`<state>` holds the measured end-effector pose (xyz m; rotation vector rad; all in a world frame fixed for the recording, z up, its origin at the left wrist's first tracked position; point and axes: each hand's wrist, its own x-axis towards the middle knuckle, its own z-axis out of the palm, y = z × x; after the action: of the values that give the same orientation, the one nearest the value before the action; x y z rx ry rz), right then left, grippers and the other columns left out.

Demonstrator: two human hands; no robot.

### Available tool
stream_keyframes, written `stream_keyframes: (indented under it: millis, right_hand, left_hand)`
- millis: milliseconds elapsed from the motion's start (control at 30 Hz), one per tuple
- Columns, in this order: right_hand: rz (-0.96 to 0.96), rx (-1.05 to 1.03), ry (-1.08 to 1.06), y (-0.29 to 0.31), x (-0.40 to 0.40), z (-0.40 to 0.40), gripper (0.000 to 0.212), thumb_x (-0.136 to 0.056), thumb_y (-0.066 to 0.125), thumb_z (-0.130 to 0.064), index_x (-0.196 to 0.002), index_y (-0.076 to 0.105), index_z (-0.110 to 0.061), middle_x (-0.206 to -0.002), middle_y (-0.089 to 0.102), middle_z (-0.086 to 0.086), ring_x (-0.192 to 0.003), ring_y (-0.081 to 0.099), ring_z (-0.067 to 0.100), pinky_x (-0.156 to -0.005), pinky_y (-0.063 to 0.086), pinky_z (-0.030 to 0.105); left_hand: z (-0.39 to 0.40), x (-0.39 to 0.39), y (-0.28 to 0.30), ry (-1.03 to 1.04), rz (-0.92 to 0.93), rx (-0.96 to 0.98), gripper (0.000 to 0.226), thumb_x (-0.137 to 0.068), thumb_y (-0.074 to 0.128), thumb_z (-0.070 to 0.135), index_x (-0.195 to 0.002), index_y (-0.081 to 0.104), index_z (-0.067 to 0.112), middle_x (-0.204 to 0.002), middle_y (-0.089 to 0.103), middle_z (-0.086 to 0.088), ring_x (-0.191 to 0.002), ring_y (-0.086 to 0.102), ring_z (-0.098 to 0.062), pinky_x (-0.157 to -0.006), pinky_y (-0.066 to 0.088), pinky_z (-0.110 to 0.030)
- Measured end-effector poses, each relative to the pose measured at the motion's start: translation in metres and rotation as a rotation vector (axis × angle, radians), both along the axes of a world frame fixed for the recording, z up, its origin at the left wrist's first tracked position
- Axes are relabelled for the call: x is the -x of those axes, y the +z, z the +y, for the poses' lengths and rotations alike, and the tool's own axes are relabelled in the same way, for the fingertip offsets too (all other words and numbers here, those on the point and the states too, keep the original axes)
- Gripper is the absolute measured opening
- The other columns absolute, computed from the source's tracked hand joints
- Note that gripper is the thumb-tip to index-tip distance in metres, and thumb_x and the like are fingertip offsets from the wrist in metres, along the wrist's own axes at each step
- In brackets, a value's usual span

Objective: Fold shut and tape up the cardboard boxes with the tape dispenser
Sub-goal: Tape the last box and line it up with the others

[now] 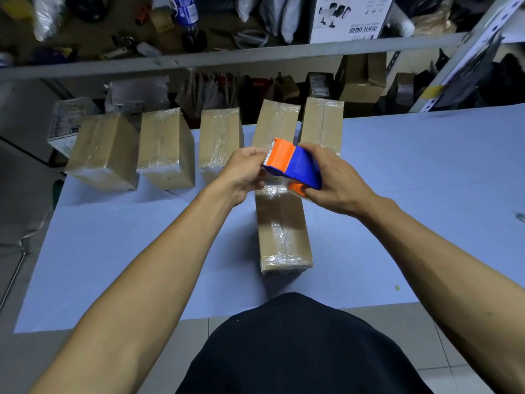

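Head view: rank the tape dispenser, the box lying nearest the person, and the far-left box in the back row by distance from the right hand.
1. Tape dispenser, gripped by the right hand.
2. Near box, just below the hands.
3. Far-left box, back row.

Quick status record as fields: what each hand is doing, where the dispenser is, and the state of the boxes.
left hand: fingers at the toothed orange end of the tape dispenser
right hand: grips the dispenser's blue body
dispenser: held in the air above the near box
near box: closed, tape along its top seam
back row: five closed, taped boxes on the table
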<state>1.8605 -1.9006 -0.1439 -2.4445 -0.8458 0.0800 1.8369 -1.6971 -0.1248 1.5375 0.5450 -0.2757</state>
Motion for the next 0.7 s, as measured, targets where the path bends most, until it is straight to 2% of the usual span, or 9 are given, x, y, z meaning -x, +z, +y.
stream_keyframes:
  millis: [100,233,367,433,533,700]
  right_hand:
    - [-0.018,0.038,-0.001,-0.002,-0.003,0.001,0.078,-0.081,0.068,-0.052,-0.146,0.031,-0.029,-0.130,0.052,0.003,-0.107,0.053,0.022,-0.081,0.049,0.035]
    - [-0.086,0.088,0.037,0.004,-0.005,0.001,0.075,-0.082,0.068,-0.047,-0.146,0.033,-0.031,-0.115,0.055,0.004,-0.099,0.055,0.026,-0.077,0.049,0.036]
    - [-0.103,0.182,0.130,0.004,-0.012,-0.002,0.074,-0.084,0.066,-0.045,-0.147,0.030,-0.034,-0.111,0.056,0.006,-0.095,0.056,0.030,-0.075,0.051,0.038]
    - [-0.103,0.179,0.150,0.000,-0.017,-0.012,0.074,-0.084,0.067,-0.044,-0.148,0.031,-0.033,-0.111,0.058,0.005,-0.095,0.056,0.029,-0.073,0.048,0.035]
    - [-0.125,0.208,0.130,-0.004,-0.029,-0.036,0.073,-0.083,0.069,-0.041,-0.147,0.036,-0.030,-0.115,0.061,0.003,-0.098,0.057,0.029,-0.071,0.041,0.031]
    - [-0.090,0.274,0.120,-0.017,-0.041,-0.056,0.068,-0.082,0.071,-0.040,-0.142,0.040,-0.032,-0.116,0.061,0.000,-0.098,0.056,0.026,-0.071,0.041,0.031]
  left_hand:
    - [-0.002,0.003,-0.004,0.015,-0.036,-0.066,0.013,-0.104,0.047,0.018,-0.094,0.056,0.016,-0.055,0.062,0.008,-0.041,0.058,-0.003,-0.051,0.033,-0.024]
    - [0.002,0.004,-0.018,0.086,-0.114,-0.192,0.020,-0.099,0.053,0.012,-0.081,0.058,0.019,-0.072,0.054,-0.001,-0.045,0.047,-0.009,-0.045,0.031,-0.019]
    - [-0.005,0.011,-0.029,0.100,-0.132,-0.221,0.020,-0.098,0.049,0.006,-0.082,0.052,0.016,-0.067,0.047,-0.003,-0.041,0.033,-0.010,-0.041,0.021,-0.015]
    - [-0.002,0.013,-0.039,0.197,-0.125,-0.258,0.021,-0.099,0.049,0.009,-0.079,0.051,0.016,-0.068,0.049,-0.003,-0.042,0.032,-0.011,-0.039,0.020,-0.015]
    - [0.023,0.018,-0.056,0.388,-0.088,-0.353,0.026,-0.099,0.048,0.016,-0.074,0.046,0.021,-0.081,0.054,-0.006,-0.047,0.033,-0.016,-0.039,0.021,-0.015]
    - [0.025,0.024,-0.080,0.308,0.002,-0.375,0.021,-0.102,0.041,0.018,-0.082,0.044,0.020,-0.077,0.050,-0.004,-0.047,0.031,-0.017,-0.041,0.021,-0.020]
